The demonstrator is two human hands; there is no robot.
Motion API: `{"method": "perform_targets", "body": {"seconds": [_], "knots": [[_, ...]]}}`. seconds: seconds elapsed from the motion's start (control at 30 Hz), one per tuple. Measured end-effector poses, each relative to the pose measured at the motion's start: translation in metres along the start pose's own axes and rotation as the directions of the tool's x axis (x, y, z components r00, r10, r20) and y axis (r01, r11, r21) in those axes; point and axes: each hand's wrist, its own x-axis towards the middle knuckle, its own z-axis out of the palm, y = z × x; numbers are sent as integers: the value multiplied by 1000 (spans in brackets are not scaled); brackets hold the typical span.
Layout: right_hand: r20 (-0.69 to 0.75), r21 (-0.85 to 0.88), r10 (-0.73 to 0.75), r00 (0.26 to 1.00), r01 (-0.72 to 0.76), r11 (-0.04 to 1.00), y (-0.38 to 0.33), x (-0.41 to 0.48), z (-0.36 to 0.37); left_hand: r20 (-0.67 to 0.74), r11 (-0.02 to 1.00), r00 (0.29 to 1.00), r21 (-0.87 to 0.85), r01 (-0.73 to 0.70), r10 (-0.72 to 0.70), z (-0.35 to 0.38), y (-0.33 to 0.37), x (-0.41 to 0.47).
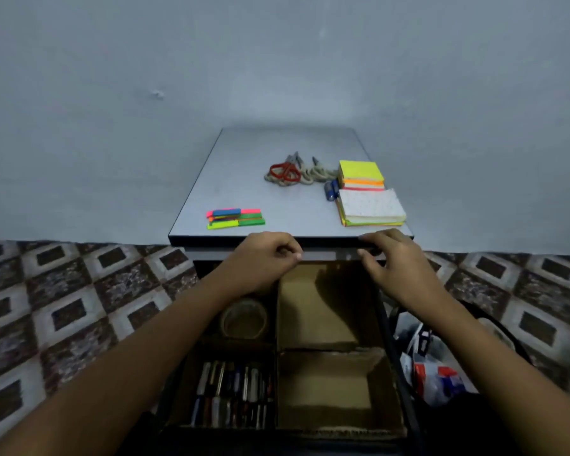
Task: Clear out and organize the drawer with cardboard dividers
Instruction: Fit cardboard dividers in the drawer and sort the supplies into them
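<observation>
Starting at the left, a stack of bright coloured strips (236, 218) lies near the front left corner of the grey counter (244, 179). The left hand (264, 258) hovers just below the counter's front edge, over the back left of the open drawer (396, 357). Its fingers are curled tight against the thumb; whether they pinch anything cannot be told. The drawer sits directly under the counter, pulled out toward the person, and cardboard dividers (316, 348) split it into four compartments. The back left compartment holds a roll of clear tape (244, 319), and the front left one holds rows of pens (232, 396). Both right compartments show bare cardboard.

On the counter's centre lie scissors (285, 171). To the right are a neon sticky-note block (361, 175) and a white notepad (371, 207). The right hand (395, 261) is spread, its fingertips touching the counter's front edge and the thumb apart below. A plastic bag (435, 373) sits on the floor beside the drawer.
</observation>
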Motion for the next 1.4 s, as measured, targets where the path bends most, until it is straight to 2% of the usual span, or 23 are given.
{"method": "perform_targets", "body": {"seconds": [0.17,0.27,0.47,0.53,0.63,0.8,0.97,1.1,1.27,1.4], "knots": [[6,18,42,999,-42,999,-1,60,-15,-87,984,987,-129,126,-138,-1,16,61],[41,-21,52,998,-51,998,-1,93,-17,-69,937,966,-269,223,-249,2,16,95],[107,-75,74,992,-66,995,-7,141,-16,-33,873,928,-352,337,-372,18,13,151],[140,-102,38,989,-24,994,-9,153,-17,-40,902,940,-297,313,-339,23,15,163],[194,-149,-26,981,55,987,-9,170,-19,-33,973,975,-72,219,-221,27,19,175],[278,-212,-76,958,138,968,-7,189,-16,106,990,991,120,67,-80,30,13,184],[398,-331,-85,914,229,915,-2,203,-8,88,990,996,134,-32,20,23,2,180],[471,-488,16,882,246,838,-1,207,-4,104,978,991,181,-100,82,11,-3,172],[461,-537,45,886,239,809,-6,205,3,114,994,993,101,-30,19,8,-10,170],[414,-578,57,908,214,788,-11,203,13,83,994,996,100,-35,27,9,-11,167]]}}
